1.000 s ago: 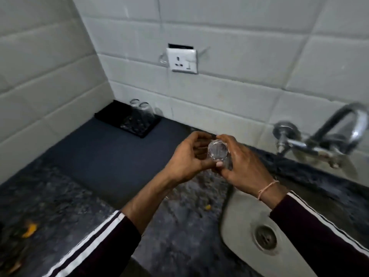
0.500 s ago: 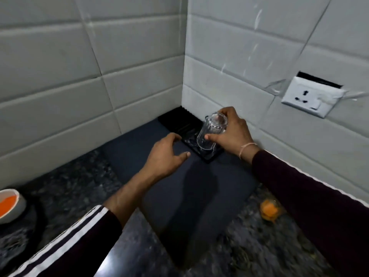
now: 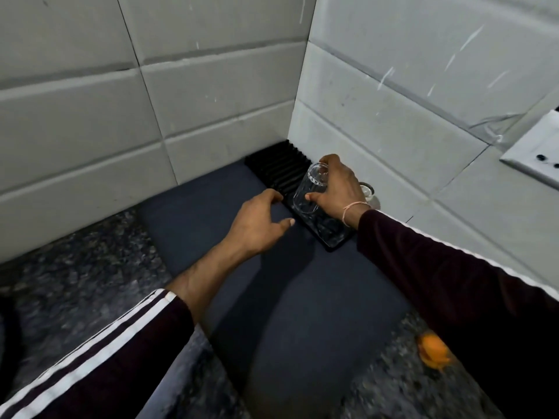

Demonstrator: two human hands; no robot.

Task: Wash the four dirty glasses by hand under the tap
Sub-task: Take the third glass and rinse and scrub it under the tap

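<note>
My right hand (image 3: 338,189) grips a clear drinking glass (image 3: 308,192) upside down and tilted, its mouth low over the black ribbed drying tray (image 3: 278,170) in the wall corner. Whether the rim touches the tray I cannot tell. Another clear glass (image 3: 367,190) shows partly behind my right wrist, on the tray by the wall. My left hand (image 3: 260,225) hovers empty just left of the tray, fingers spread over the dark blue mat (image 3: 272,313). The tap and sink are out of view.
The mat lies on a speckled dark stone counter (image 3: 90,267). White tiled walls meet in a corner right behind the tray. A white wall socket (image 3: 535,158) sits at the right edge. An orange scrap (image 3: 434,353) lies on the counter at lower right.
The glass has gone from both hands near the sink to my right hand alone over the corner tray, and is now lower. My left hand let go and followed toward the tray.
</note>
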